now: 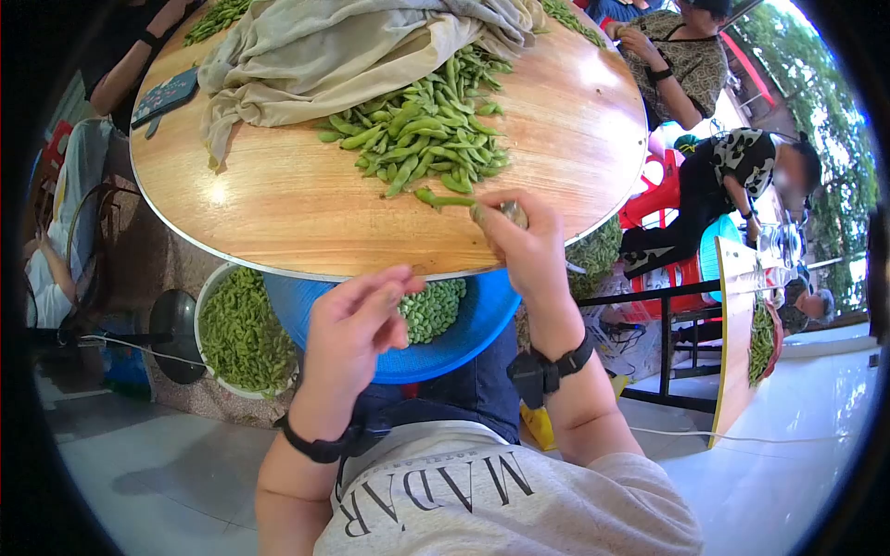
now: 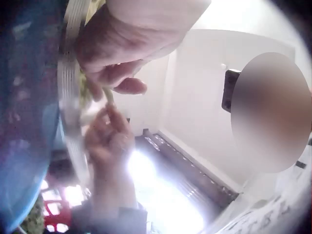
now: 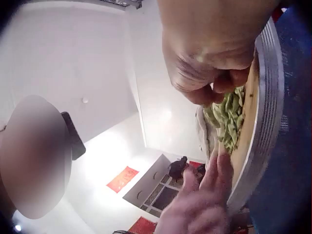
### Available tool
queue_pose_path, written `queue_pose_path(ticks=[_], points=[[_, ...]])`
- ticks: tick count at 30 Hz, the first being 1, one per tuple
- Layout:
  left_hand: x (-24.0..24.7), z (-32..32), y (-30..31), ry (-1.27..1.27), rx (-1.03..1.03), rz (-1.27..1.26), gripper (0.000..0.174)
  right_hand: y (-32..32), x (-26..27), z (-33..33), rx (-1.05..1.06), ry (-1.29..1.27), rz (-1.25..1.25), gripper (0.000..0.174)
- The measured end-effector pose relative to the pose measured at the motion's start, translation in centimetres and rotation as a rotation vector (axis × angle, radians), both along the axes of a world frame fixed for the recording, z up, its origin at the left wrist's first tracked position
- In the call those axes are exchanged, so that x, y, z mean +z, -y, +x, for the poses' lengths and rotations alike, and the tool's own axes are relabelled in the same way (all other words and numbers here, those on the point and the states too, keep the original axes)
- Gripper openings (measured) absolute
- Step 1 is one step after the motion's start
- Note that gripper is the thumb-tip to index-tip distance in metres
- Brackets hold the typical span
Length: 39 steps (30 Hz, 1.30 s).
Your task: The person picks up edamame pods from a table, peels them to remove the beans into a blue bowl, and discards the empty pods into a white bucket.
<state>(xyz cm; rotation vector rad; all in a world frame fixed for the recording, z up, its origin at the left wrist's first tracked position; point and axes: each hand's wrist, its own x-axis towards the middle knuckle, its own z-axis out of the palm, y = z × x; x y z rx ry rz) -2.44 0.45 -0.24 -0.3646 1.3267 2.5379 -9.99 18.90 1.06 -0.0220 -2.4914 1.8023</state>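
Note:
My right hand (image 1: 527, 243) is over the table's near edge, thumb and fingers pinching a green soybean pod (image 1: 447, 198). A small shiny metallic thing (image 1: 513, 214) shows at that hand; its kind cannot be told. My left hand (image 1: 357, 324) is lower, over the blue basin (image 1: 371, 364), its fingers loosely extended. Shelled green beans (image 1: 434, 310) lie in the basin, partly hidden by this hand. Beyond my right hand is a heap of unshelled pods (image 1: 426, 134) on the round wooden table (image 1: 306, 204). In the right wrist view, my left hand (image 3: 200, 204) reaches toward the pods.
A grey-beige cloth (image 1: 324, 56) covers part of the heap. A phone (image 1: 167, 97) lies at the table's left. A white tub (image 1: 202, 345) full of pods stands below left. Several people sit around, one near red stools (image 1: 658, 190). A wooden board (image 1: 737, 324) stands at right.

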Motion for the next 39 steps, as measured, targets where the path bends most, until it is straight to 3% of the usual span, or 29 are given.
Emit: queue_pose_path(ticks=[2, 5, 6, 8, 10, 13, 14, 17, 23, 29, 32, 38, 39], points=[[0.4, -1.0, -2.0, 0.069, 0.014, 0.161, 0.026, 0.5, 0.2, 1.9, 0.024, -0.139, 0.075, 0.013], [-0.1, -1.6, -2.6, 0.015, 0.011, 0.193, 0.027, 1.5, -0.9, 3.9, 0.209, -0.540, 0.137, 0.014], [-0.1, -1.5, -2.5, -0.010, 0.033, 0.182, 0.026, 1.7, -1.0, 4.6, 0.231, -0.543, 0.176, 0.017], [-0.1, -1.1, -2.4, -0.058, 0.072, 0.155, 0.024, 1.3, -0.8, 4.7, 0.343, -0.474, 0.133, 0.019], [0.3, -0.5, -1.9, -0.103, 0.091, -0.081, 0.020, 0.5, -0.8, 4.6, 0.396, -0.331, 0.065, 0.015], [0.1, 0.5, -1.5, -0.208, 0.071, -0.419, 0.016, -0.1, 0.6, 3.9, 0.408, 0.264, -0.201, 0.025], [-0.1, 0.9, -1.5, -0.249, 0.058, -0.524, 0.015, 0.2, 0.4, 3.7, 0.474, 0.243, -0.237, 0.038], [-0.5, 1.4, -1.4, -0.596, 0.106, -0.886, 0.018, 1.2, 0.4, 3.9, 0.592, 0.361, -0.262, 0.039], [-0.2, 2.2, -1.0, -0.733, 0.104, -1.130, 0.020, 2.0, 0.0, 4.5, 0.647, 0.333, -0.264, 0.033], [0.0, 2.8, -0.8, -0.734, 0.121, -1.217, 0.019, 2.8, -0.1, 4.9, 0.626, 0.306, -0.228, 0.028], [-0.6, 2.9, -0.9, -0.736, 0.173, -1.176, 0.017, 3.4, -1.0, 5.3, 0.587, 0.196, -0.154, 0.025], [-2.8, 3.5, -0.8, -0.198, 0.129, -0.493, 0.012, 4.6, -1.1, 5.9, 0.510, 0.054, -0.002, 0.023], [-2.9, 3.5, -0.7, -0.195, 0.124, -0.487, 0.012, 4.7, -1.0, 5.9, 0.515, 0.064, 0.014, 0.023]])
